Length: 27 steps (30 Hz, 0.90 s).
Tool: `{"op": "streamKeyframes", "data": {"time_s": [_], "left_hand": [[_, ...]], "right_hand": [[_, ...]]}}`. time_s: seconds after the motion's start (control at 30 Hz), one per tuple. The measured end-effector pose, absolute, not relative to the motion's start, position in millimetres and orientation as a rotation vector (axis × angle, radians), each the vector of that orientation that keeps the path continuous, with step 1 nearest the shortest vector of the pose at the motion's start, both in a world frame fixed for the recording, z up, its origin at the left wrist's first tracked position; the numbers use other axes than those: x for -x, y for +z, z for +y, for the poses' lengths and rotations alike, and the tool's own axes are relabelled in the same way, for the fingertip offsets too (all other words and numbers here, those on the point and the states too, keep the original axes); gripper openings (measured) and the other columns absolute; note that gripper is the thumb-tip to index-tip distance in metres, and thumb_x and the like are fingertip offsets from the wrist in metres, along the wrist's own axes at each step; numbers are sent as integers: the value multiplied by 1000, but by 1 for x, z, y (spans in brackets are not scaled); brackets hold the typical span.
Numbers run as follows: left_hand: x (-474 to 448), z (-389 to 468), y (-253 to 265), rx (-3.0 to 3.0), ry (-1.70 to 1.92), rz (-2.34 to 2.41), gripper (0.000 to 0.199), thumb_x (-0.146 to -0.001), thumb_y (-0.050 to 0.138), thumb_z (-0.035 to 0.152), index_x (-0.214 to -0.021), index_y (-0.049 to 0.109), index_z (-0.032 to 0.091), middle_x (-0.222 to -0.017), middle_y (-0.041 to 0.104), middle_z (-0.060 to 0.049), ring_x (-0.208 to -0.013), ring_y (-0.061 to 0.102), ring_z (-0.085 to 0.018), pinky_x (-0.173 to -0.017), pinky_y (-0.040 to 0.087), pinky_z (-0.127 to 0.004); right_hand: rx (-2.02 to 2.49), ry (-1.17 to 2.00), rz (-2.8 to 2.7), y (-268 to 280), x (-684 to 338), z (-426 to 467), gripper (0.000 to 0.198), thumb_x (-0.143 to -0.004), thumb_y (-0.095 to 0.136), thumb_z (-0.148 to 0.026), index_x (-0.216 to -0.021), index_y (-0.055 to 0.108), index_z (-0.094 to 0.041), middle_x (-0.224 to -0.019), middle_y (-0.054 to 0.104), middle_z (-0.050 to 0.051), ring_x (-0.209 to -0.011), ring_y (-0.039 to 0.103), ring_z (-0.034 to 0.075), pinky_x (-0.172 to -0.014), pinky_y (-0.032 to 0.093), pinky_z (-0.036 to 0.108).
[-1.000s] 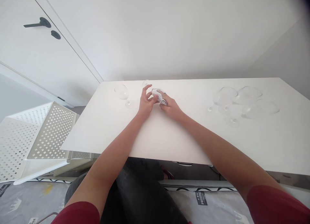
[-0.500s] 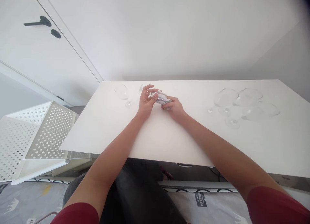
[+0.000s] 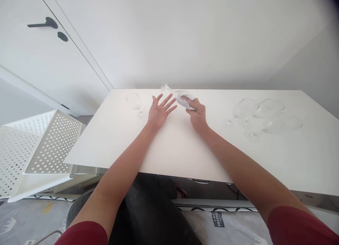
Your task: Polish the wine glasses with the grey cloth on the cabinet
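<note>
My right hand (image 3: 197, 112) grips a wine glass (image 3: 167, 88) at its bowl end, with a pale crumpled cloth (image 3: 183, 97) bunched around the bowl. The stem and foot of that glass point up and to the left, slightly blurred. My left hand (image 3: 159, 111) is palm up with its fingers spread, just below the stem and apart from it. Left of my left hand, another clear wine glass (image 3: 134, 101) rests on the white table (image 3: 172, 149). Several more clear wine glasses (image 3: 270, 109) are grouped on the table's right side.
A white perforated metal piece (image 3: 53, 142) stands at the left, beside the table's edge. A door with a dark handle (image 3: 50, 22) is at the upper left. Behind the table rises a white wall (image 3: 198, 36). A grey printed covering (image 3: 203, 223) shows below.
My left hand has let go of the glass's foot end and opened its fingers. My right hand has moved slightly right, tilting the glass so its foot rises.
</note>
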State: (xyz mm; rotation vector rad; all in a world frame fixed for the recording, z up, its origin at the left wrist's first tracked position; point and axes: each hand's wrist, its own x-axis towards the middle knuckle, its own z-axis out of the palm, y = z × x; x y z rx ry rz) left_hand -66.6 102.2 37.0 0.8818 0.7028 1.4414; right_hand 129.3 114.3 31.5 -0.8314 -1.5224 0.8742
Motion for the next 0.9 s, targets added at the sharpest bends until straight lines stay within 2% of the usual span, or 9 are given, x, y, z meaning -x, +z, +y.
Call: {"op": "streamKeyframes", "data": {"time_s": [0.07, 0.13, 0.2, 0.33, 0.43, 0.57, 0.67, 0.77, 0.9], "left_hand": [[63, 102, 36, -879, 1422, 775, 66, -91, 60, 83, -125, 54, 26, -150, 65, -15, -135, 69, -33, -108, 58, -54], [61, 102, 35, -889, 1418, 824, 61, -87, 75, 72, -118, 55, 24, -144, 69, -15, -124, 73, -30, -106, 58, -50], [61, 101, 35, -901, 1454, 770, 54, -84, 86, 56, -113, 55, 24, -141, 71, -13, -123, 74, -28, -110, 56, -49], [64, 98, 41, -904, 1519, 536, 37, -89, 85, 32, -113, 58, 24, -145, 69, -7, -144, 63, -28, -124, 43, -50], [63, 95, 43, -920, 1460, 489, 30, -91, 81, 22, -116, 65, 25, -157, 62, -6, -153, 53, -26, -128, 40, -49], [62, 92, 42, -961, 1238, 544, 51, -87, 80, 17, -135, 70, 32, -159, 60, -3, -152, 54, -29, -124, 47, -52], [64, 92, 43, -912, 1112, 520, 53, -87, 77, 19, -139, 71, 31, -148, 68, -6, -144, 62, -32, -113, 58, -47], [68, 92, 46, -791, 991, 492, 41, -96, 68, 34, -136, 72, 24, -134, 74, -11, -121, 76, -29, -89, 67, -36], [71, 89, 51, -791, 781, 572, 35, -99, 68, 36, -125, 72, 14, -109, 77, -12, -73, 72, -11, -55, 56, -20]], "right_hand": [[823, 778, -1776, 31, -125, 111, 36, -76, 59, -21, -100, 86, -28, -99, 70, 7, -103, 49, 29, -101, 44, 51], [796, 905, -1862, 33, -120, 106, 28, -74, 62, -20, -90, 84, -26, -89, 66, 7, -94, 47, 27, -95, 44, 48], [768, 1267, -1683, 35, -115, 101, 22, -72, 67, -21, -90, 80, -24, -81, 60, 4, -83, 47, 23, -85, 45, 42], [596, 1900, -1134, 43, -111, 95, 26, -69, 77, -24, -94, 73, -19, -74, 53, 0, -65, 40, 15, -66, 41, 33], [653, 1760, -1106, 44, -113, 98, 35, -61, 75, -16, -96, 76, -19, -77, 60, 2, -71, 49, 17, -68, 44, 32], [632, 1526, -992, 41, -123, 111, 48, -56, 66, -15, -102, 77, -24, -90, 67, 2, -76, 53, 18, -71, 48, 32], [556, 1556, -856, 40, -132, 119, 39, -51, 60, -16, -88, 72, -24, -77, 57, 1, -66, 46, 16, -71, 50, 33], [560, 1486, -856, 39, -134, 123, 28, -47, 56, -19, -74, 62, -23, -77, 55, 2, -68, 48, 17, -67, 50, 33], [618, 1345, -1036, 32, -129, 122, 14, -53, 57, -22, -67, 56, -22, -78, 55, 4, -75, 54, 20, -63, 49, 32]]}}
